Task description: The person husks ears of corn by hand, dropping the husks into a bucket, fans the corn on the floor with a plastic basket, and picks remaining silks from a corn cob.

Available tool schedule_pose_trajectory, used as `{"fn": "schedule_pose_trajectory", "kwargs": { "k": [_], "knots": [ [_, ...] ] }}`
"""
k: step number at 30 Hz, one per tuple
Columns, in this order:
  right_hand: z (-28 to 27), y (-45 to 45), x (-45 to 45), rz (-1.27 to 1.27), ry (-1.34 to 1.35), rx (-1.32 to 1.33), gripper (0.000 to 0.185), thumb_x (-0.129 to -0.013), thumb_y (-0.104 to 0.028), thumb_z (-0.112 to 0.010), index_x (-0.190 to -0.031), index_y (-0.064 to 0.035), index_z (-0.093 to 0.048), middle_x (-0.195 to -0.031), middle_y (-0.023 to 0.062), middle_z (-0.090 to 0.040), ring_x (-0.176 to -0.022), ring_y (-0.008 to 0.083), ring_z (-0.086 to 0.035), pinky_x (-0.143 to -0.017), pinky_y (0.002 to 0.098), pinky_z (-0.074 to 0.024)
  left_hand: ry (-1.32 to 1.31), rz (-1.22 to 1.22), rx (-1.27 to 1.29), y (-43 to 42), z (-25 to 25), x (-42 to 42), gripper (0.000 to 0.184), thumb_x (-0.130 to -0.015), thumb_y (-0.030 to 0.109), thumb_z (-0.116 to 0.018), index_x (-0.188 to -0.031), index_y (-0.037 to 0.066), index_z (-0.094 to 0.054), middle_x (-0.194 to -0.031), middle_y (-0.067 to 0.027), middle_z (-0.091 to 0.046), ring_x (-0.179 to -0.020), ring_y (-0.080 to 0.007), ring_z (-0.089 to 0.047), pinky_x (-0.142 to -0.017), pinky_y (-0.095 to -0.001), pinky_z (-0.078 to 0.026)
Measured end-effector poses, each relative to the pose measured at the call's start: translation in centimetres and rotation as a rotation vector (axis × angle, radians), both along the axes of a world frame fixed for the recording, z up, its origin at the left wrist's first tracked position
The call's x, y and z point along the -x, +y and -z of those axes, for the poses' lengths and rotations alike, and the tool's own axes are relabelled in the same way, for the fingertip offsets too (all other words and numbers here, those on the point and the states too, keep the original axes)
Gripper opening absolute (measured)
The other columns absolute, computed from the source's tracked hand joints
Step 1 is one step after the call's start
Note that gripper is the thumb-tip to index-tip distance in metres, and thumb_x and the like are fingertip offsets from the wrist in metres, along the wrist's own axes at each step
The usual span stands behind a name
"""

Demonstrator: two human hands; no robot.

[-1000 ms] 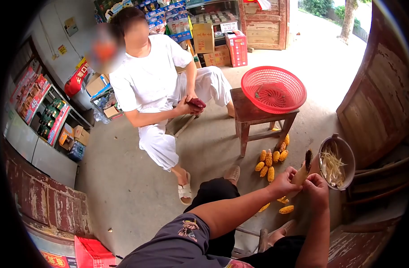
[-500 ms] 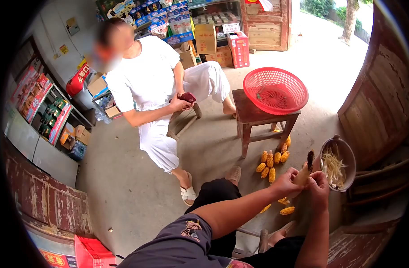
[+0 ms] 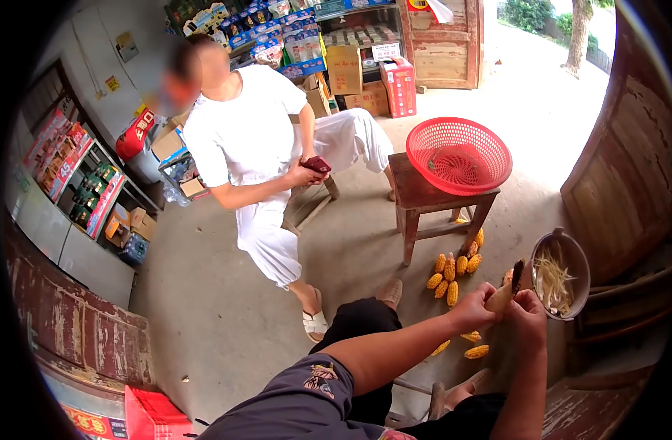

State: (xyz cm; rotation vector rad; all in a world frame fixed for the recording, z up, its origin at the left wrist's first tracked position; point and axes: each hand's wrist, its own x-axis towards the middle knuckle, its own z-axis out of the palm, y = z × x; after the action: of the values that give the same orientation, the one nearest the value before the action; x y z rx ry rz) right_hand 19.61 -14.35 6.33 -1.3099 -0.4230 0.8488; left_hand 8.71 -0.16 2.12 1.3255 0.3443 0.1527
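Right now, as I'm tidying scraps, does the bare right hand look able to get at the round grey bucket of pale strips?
Likely yes: the right hand is close beside the open-topped bucket, with nothing visible between, though it is busy with the pale, dark-tipped corn ear.

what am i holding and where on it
A pale, husk-wrapped corn ear with a dark tip: left hand around its lower part, right hand at its side below the tip.
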Motion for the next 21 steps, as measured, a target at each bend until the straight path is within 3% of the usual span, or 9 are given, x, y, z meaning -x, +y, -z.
{"fn": "schedule_pose_trajectory", "kwargs": {
  "k": [10, 17, 21],
  "knots": [
    [-0.4, -0.3, -0.7, -0.126, 0.062, 0.006, 0.009, -0.086, -0.006, -0.065, -0.089, -0.0061, -0.056, -0.079, -0.0006, -0.058, -0.07, 0.0079, -0.055, -0.065, 0.0204, -0.044, 0.016, 0.055, -0.045, 0.2, -1.1, 0.4, 0.049, -0.074, 0.007, -0.075, -0.113, 0.005, -0.045, -0.103, -0.0069, -0.058, -0.096, -0.0136, -0.058, -0.082, -0.0265, -0.05],
    [-1.0, 0.3, 0.0, -0.027, 0.035, -0.032, 0.009, -0.085, -0.001, -0.059, -0.084, -0.0076, -0.053, -0.077, -0.0031, -0.054, -0.069, 0.0056, -0.051, -0.064, 0.0194, -0.0427, -0.022, 0.046, -0.021, 0.3, -0.8, -0.1, 0.05, -0.073, 0.005, -0.073, -0.116, 0.005, -0.046, -0.102, -0.0074, -0.058, -0.094, -0.015, -0.06, -0.08, -0.027, -0.05],
    [0.1, 0.1, -0.2, 0.003, -0.109, 0.012, 0.01, -0.083, 0.002, -0.056, -0.083, -0.007, -0.051, -0.077, -0.0041, -0.051, -0.07, 0.0047, -0.048, -0.063, 0.0192, -0.0418, 0.045, 0.044, -0.198, 0.4, -2.0, 0.1, 0.056, -0.074, 0.01, -0.073, -0.123, 0.004, -0.047, -0.103, -0.0102, -0.06, -0.095, -0.0166, -0.061, -0.083, -0.0287, -0.05]
  ]
}}
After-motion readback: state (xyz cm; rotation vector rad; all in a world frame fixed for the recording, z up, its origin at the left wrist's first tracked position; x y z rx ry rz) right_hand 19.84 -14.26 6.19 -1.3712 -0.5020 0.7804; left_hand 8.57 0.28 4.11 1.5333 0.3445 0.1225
